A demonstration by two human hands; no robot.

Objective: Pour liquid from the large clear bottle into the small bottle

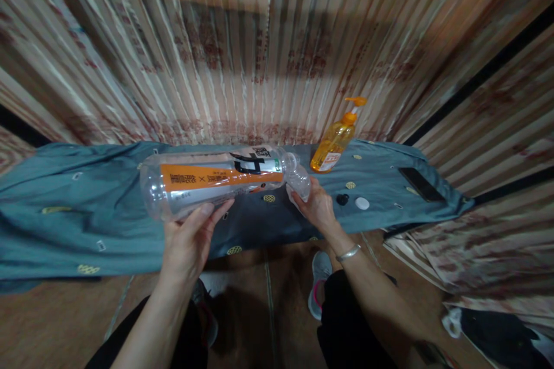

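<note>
A large clear plastic bottle (216,181) with an orange and silver label lies sideways in the air over the cloth, its neck pointing right. My left hand (190,242) grips it from below, near its base. In my right hand (318,204) is a small clear plastic piece (299,183), held right up against the bottle's mouth. Its exact kind I cannot make out, nor whether it sits around the neck or only touches it. No liquid shows in the large bottle.
A blue-green patterned cloth (125,242) covers the narrow table. Behind the hands stands an orange pump bottle (332,141). To the right lie a small black cap (343,199), a white round disc (362,203) and a dark phone (420,184). Pleated curtains (225,57) hang behind.
</note>
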